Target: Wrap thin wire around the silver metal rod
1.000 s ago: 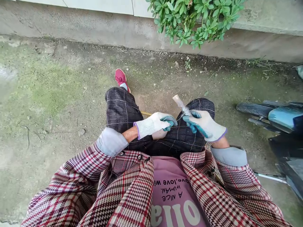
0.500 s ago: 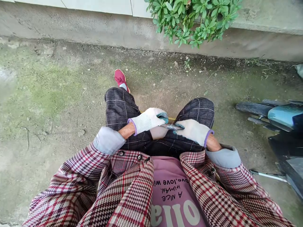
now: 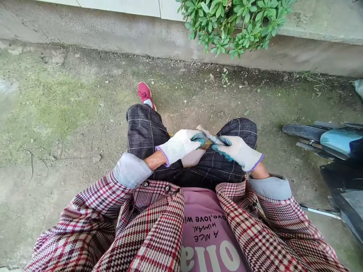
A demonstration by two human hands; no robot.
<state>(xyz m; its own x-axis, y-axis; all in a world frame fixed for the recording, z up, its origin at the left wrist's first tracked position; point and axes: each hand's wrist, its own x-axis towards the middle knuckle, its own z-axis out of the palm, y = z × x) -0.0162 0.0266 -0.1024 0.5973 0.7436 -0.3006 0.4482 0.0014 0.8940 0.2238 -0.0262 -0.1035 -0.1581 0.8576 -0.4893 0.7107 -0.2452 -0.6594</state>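
Observation:
My left hand (image 3: pixel 184 145), in a white knitted glove with teal-coated fingers, is closed over my lap. It grips a thin yellowish strip (image 3: pixel 208 144), whose end shows just past the fingertips; the middle is hidden by the glove. My right hand (image 3: pixel 238 151), gloved alike, is closed on a grey, metallic-looking blade-like tool (image 3: pixel 211 136). The tool slants up and left from the fingers, its tip just beyond my left fingertips. Whether it touches the strip I cannot tell. Below the hands, a pale piece (image 3: pixel 191 158) rests on my dark checked trousers (image 3: pixel 147 128).
Bare, partly mossy ground (image 3: pixel 70 113) lies around me. A low concrete wall (image 3: pixel 113 34) runs across the front, with a leafy green shrub (image 3: pixel 238 22) hanging over it. At the right stands a blue-and-black wheeled vehicle (image 3: pixel 337 139). My red shoe (image 3: pixel 144 91) is ahead.
The tool has swung from nearly level to a slant, its tip now farther forward. My right hand has moved slightly forward and its fingers have shifted; my left hand has shifted a little right.

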